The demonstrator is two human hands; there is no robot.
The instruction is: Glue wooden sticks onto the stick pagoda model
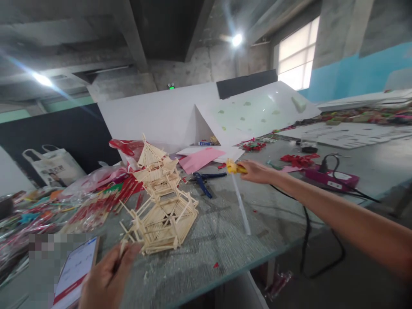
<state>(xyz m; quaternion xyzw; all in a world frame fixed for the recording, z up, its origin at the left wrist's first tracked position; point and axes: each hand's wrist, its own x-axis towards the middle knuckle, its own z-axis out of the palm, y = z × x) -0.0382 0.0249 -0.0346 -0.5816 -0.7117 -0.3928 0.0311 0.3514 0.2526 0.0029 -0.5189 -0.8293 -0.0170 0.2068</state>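
A pagoda-shaped tower of thin wooden sticks (169,219) stands on the table, its tiers narrowing to a pointed roof. At the tower's lower left corner, where loose stick ends jut out, my left hand (107,274) is closed, thumb against fingers. The exact grip is partly hidden. My right hand (254,171) is wrapped round a yellow hot glue gun (233,166), held above the table to the right of the tower. A long translucent glue stick (240,204) slants down from the gun. Blue-handled pliers (204,182) lie between the tower and my right hand.
A phone or tablet (75,274) lies by my left hand. Plastic-wrapped red sticks (93,210) and bags crowd the left. Pink paper (201,159) lies behind the pliers. A purple power strip (331,177) with black cords sits right; a cord loops past the table edge (231,274).
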